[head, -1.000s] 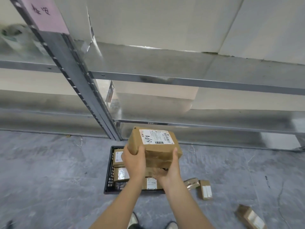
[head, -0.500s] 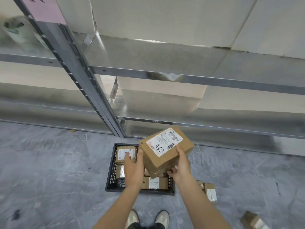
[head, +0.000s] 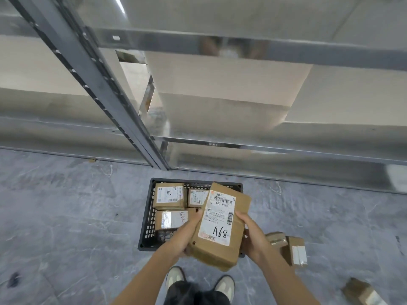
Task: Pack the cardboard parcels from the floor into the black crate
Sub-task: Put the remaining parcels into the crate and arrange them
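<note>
A: What is lying around?
B: Two loose parcels (head: 294, 247) are sitting just right of the black crate (head: 149, 219) on the grey floor (head: 66, 216); a metal rack (head: 101, 84) is standing behind it.
A: And the hands?
B: The left hand (head: 184, 237) and the right hand (head: 253, 237) are gripping the A68 parcel (head: 220, 225), tilted, above the crate's packed parcels (head: 168, 195).

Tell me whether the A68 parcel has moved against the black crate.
Yes. The A68 parcel has rotated and shifted from the black crate's far rim toward its near right corner.

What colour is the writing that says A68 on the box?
Black, handwritten on the white label of the held parcel; head view shows it best.
</note>
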